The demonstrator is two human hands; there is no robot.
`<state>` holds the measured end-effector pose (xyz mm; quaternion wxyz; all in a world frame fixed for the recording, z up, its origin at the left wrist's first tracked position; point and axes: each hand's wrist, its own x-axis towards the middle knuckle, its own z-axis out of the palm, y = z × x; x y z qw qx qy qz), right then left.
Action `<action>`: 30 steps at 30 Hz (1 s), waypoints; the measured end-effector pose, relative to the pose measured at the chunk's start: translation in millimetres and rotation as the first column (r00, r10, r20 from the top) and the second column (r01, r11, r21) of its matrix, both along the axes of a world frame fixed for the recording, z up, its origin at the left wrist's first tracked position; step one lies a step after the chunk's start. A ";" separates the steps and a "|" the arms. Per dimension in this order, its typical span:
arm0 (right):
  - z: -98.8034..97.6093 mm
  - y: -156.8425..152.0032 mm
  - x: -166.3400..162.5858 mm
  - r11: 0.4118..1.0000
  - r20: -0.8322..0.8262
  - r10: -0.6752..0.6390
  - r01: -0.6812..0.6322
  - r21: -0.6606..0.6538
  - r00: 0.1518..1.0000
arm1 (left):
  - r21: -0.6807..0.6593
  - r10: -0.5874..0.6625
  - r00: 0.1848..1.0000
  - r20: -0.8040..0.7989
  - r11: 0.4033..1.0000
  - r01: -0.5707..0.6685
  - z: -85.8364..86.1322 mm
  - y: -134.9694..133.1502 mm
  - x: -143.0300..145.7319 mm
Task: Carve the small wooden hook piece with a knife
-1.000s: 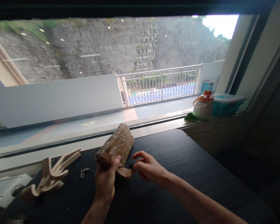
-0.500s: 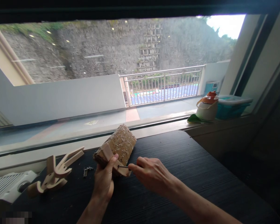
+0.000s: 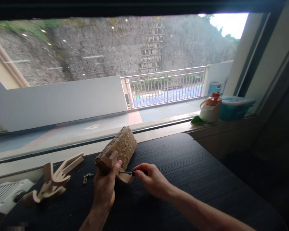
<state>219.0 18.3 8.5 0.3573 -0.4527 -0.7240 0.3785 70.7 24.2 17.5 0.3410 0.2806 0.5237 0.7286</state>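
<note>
My left hand is closed around the lower end of a rough, frayed brown block and a pale wooden piece lying against it. The block is tilted, its far end pointing up toward the window. In my right hand is a screwdriver with a dark handle, gripped between thumb and fingers. Its metal shaft points left, and the tip meets the wooden piece beside my left thumb. Whether a screw sits under the tip, I cannot tell. Several small screws lie on the table left of my left hand.
Curved wooden parts lie in a heap on the left of the black table. A white slatted appliance stands at the left edge. On the sill at right are a bottle, a green item and a teal box.
The block and wooden piece have turned slightly in my left hand. My right hand has shifted its grip, so the screwdriver's dark handle now shows. The whole view has drifted a little.
</note>
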 end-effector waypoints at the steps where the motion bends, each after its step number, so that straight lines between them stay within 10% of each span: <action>1: -0.6 1.6 0.2 0.997 -0.036 0.008 -0.011 -0.073 0.999 | 0.002 0.003 1.000 -0.010 1.000 -0.003 -0.5 -0.2 0.3; 8: 11.2 -2.0 11.5 0.990 0.160 0.013 -0.036 0.139 0.987 | -0.018 0.038 0.998 0.051 0.999 -0.037 -5.1 5.0 -2.5; 12: 11.0 1.0 14.4 0.813 0.393 -0.027 -0.209 0.544 0.919 | -0.033 0.026 0.994 0.110 0.999 -0.022 -4.5 7.8 -7.9; 16: 4.8 6.0 15.4 0.692 0.524 -0.136 -0.299 0.657 0.841 | -0.049 0.023 0.993 0.114 0.999 -0.018 -3.1 8.3 -9.8; 20: 4.0 1.1 11.8 0.797 0.439 -0.068 -0.216 0.564 0.896 | -0.001 0.027 0.998 0.052 1.000 -0.027 0.2 6.3 -8.7; 24: 0.7 -3.9 1.6 0.979 0.130 0.030 -0.055 0.195 0.991 | 0.062 0.076 0.996 -0.038 0.995 -0.074 2.8 4.4 -8.0; 27: -3.0 -5.1 -3.9 0.998 0.070 0.065 -0.063 -0.026 0.995 | 0.079 0.101 0.991 -0.089 0.992 -0.094 2.6 4.7 -8.7; 30: -1.8 -6.5 -2.9 0.997 0.161 0.049 -0.058 0.053 0.986 | 0.058 0.096 0.991 -0.095 0.994 -0.091 1.8 5.7 -9.6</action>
